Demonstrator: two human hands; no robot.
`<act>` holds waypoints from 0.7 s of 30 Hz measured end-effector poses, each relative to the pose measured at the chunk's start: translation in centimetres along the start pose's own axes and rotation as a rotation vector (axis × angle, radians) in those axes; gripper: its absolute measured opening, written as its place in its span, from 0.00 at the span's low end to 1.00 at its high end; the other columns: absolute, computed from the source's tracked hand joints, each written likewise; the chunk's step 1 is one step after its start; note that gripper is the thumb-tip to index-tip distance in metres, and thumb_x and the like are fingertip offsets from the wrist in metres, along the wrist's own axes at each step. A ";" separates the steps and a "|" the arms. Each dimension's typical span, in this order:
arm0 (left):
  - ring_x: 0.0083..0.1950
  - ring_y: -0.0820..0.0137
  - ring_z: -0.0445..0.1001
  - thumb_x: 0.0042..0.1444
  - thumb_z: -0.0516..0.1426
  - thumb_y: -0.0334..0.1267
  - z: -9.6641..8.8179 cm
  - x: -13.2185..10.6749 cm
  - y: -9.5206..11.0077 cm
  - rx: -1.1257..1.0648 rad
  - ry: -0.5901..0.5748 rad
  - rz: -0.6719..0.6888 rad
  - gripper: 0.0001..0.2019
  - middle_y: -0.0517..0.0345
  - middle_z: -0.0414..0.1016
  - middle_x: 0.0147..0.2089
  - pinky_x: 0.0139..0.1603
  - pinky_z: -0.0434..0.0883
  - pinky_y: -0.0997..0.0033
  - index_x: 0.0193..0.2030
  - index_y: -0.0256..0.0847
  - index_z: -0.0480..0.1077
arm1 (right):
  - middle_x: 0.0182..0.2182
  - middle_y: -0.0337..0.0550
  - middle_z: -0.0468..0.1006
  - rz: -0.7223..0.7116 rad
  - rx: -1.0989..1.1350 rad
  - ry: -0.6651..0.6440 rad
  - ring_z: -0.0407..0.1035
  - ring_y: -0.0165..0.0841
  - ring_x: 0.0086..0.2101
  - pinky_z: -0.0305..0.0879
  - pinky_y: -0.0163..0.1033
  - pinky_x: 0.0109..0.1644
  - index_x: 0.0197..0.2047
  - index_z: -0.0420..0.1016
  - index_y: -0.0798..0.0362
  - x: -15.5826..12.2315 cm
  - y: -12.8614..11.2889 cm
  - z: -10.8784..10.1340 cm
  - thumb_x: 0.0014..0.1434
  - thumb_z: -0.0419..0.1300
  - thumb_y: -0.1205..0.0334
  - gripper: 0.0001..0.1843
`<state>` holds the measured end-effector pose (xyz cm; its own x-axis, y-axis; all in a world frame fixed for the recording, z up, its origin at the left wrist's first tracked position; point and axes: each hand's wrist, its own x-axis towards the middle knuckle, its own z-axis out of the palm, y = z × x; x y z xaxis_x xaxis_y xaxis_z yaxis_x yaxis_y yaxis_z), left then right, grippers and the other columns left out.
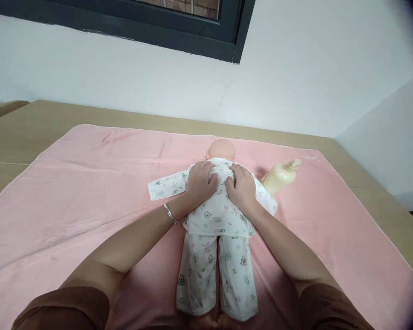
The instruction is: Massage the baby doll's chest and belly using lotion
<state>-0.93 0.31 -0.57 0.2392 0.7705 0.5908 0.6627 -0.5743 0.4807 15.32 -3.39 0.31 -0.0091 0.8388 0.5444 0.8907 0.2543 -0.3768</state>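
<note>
A bald baby doll (221,149) in white print pajamas (217,217) lies stretched out on a pink mat (89,197), its head away from me. No facial features show on it, so its back seems to be up. My left hand (200,183) rests on the left side of the doll's upper body, fingers laid over the cloth. On the opposite side my right hand (241,185) lies likewise, its fingers apart and pointing toward the doll's neck. Both hands touch the pajama top and grip nothing. One pajama sleeve (167,185) sticks out to the left.
A baby bottle (280,176) with pale yellow contents lies on the mat, right of the doll's shoulder. Beneath the mat is a wooden table (179,124), which meets a white wall (141,87). A dark window frame (192,34) sits above.
</note>
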 end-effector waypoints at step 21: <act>0.52 0.60 0.72 0.57 0.53 0.35 -0.1 -0.4 0.2 -0.027 0.063 -0.023 0.03 0.50 0.76 0.47 0.55 0.69 0.55 0.35 0.43 0.67 | 0.49 0.53 0.77 0.049 -0.001 0.017 0.68 0.48 0.51 0.64 0.54 0.55 0.51 0.70 0.54 -0.3 -0.5 -0.3 0.59 0.52 0.62 0.17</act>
<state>-0.97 -0.16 -0.59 0.1787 0.7649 0.6188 0.6481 -0.5648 0.5109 14.98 -3.92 0.58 0.0422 0.8416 0.5384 0.8903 0.2128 -0.4025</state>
